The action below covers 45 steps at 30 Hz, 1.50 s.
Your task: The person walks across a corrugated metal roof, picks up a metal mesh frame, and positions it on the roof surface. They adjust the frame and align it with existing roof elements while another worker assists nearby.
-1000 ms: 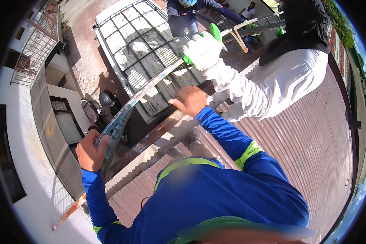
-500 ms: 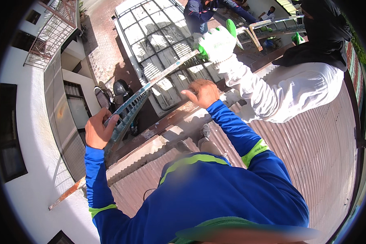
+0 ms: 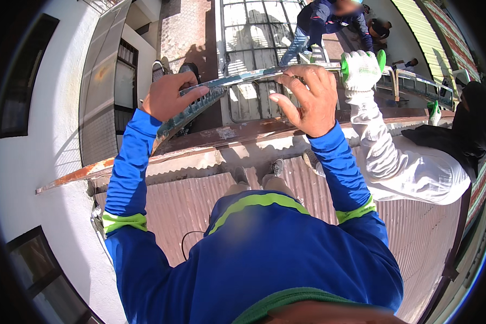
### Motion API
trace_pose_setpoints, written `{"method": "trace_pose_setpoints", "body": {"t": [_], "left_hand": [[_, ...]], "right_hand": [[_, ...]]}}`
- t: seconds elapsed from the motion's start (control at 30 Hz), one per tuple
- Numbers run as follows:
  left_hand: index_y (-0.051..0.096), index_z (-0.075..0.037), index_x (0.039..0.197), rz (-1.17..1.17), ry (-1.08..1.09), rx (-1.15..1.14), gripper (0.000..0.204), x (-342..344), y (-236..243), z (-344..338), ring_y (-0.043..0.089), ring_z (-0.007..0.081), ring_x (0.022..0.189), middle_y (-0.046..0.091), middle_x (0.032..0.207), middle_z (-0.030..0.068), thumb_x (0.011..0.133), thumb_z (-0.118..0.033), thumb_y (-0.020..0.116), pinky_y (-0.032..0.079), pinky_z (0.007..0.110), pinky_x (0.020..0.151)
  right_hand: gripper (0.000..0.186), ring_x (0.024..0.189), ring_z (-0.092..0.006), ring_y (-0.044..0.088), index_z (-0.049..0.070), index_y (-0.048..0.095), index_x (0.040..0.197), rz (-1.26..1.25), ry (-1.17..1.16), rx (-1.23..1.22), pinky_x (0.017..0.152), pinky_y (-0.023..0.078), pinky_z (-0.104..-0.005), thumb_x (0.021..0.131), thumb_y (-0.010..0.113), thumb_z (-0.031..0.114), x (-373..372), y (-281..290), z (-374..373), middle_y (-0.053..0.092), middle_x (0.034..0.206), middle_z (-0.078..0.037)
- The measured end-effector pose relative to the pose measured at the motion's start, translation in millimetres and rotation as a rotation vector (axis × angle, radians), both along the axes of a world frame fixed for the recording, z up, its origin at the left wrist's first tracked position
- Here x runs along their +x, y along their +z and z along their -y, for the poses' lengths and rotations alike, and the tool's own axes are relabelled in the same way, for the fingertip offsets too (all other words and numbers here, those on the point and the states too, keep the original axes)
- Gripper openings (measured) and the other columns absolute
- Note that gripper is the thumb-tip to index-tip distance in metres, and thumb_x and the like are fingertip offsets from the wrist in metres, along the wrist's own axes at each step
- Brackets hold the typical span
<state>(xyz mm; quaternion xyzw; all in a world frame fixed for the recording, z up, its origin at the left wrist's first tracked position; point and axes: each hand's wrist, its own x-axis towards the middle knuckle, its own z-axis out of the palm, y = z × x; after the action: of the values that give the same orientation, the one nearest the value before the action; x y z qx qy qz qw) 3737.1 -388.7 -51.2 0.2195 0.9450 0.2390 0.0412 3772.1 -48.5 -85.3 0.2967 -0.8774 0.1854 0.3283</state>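
A long blue-grey metal ladder (image 3: 245, 76) with worn paint slants across in front of me, its rungs showing below the upper rail. My left hand (image 3: 171, 96) is closed round that rail near its left part, thumb on the near side. My right hand (image 3: 310, 97) is over the rail farther right, with fingers bent and apart and the thumb stretched out; whether its fingertips touch the metal I cannot tell. Just to the right, a co-worker's hand in a white and green glove (image 3: 360, 71) is at the rail's right end.
I stand on a reddish corrugated metal roof (image 3: 194, 202) beside a rusty beam (image 3: 232, 132). Beyond the edge lies a lower level with a white vehicle roof under a black rack (image 3: 248, 40). Another person (image 3: 329, 21) is past the ladder. A white wall (image 3: 43, 129) rises on the left.
My view has turned to the right. My right hand has moved from beside the ladder to over its rail, while my left hand keeps its grip. The gloved co-worker's hand stays at the rail.
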Motion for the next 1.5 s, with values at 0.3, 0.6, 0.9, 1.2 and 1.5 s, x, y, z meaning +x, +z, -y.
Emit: {"method": "trace_pose_setpoints", "body": {"t": [0.3, 0.6, 0.9, 1.2, 1.5], "left_hand": [[0.067, -0.002, 0.11, -0.348, 0.46, 0.432, 0.028, 47, -9, 95, 0.057, 0.0089, 0.076, 0.062, 0.081, 0.0006, 0.096, -0.025, 0.074, 0.048, 0.026, 0.068], [0.069, -0.004, 0.107, -0.37, 1.019, 0.221, 0.045, 127, -151, 235, 0.067, 0.0237, 0.084, 0.073, 0.094, 0.0127, 0.102, -0.048, 0.063, 0.053, 0.036, 0.082], [0.071, -0.011, 0.105, -0.482, 1.074, -0.002, 0.042, 114, -195, 220, 0.068, 0.0316, 0.099, 0.073, 0.103, 0.0099, 0.1, -0.052, 0.06, 0.052, 0.045, 0.087], [0.071, -0.012, 0.104, -0.541, 1.111, 0.015, 0.036, 114, -191, 214, 0.064, 0.0308, 0.102, 0.072, 0.104, 0.0074, 0.099, -0.047, 0.063, 0.05, 0.045, 0.089], [0.067, -0.011, 0.111, -0.619, 1.014, -0.151, 0.032, 112, -198, 218, 0.057, 0.0346, 0.113, 0.064, 0.117, 0.0121, 0.098, -0.041, 0.065, 0.043, 0.047, 0.101]], "right_hand": [[0.049, 0.084, -0.0322, 0.07, 0.011, 0.074, 0.104, 0.203, 0.06, 0.182, 0.072, 0.054, -0.0438, 0.09, 0.068, 0.058, -49, 12, 26, 0.073, 0.09, -0.009], [0.058, 0.054, -0.0313, 0.063, 0.003, 0.066, 0.08, 0.102, 0.053, 0.243, 0.051, 0.047, -0.0418, 0.091, 0.069, 0.06, -50, 16, 34, 0.06, 0.061, -0.012], [0.061, 0.052, -0.0331, 0.063, 0.007, 0.069, 0.074, 0.203, -0.079, 0.264, 0.051, 0.049, -0.0412, 0.087, 0.069, 0.066, -50, 19, 44, 0.063, 0.06, -0.013], [0.051, 0.052, -0.0302, 0.061, 0.01, 0.072, 0.079, 0.149, -0.049, 0.203, 0.049, 0.047, -0.0386, 0.082, 0.077, 0.06, -50, 17, 41, 0.062, 0.06, -0.008], [0.047, 0.052, -0.0287, 0.062, 0.012, 0.076, 0.083, 0.12, -0.072, 0.196, 0.051, 0.048, -0.0373, 0.08, 0.08, 0.059, -54, 5, 42, 0.061, 0.057, -0.006]]}}
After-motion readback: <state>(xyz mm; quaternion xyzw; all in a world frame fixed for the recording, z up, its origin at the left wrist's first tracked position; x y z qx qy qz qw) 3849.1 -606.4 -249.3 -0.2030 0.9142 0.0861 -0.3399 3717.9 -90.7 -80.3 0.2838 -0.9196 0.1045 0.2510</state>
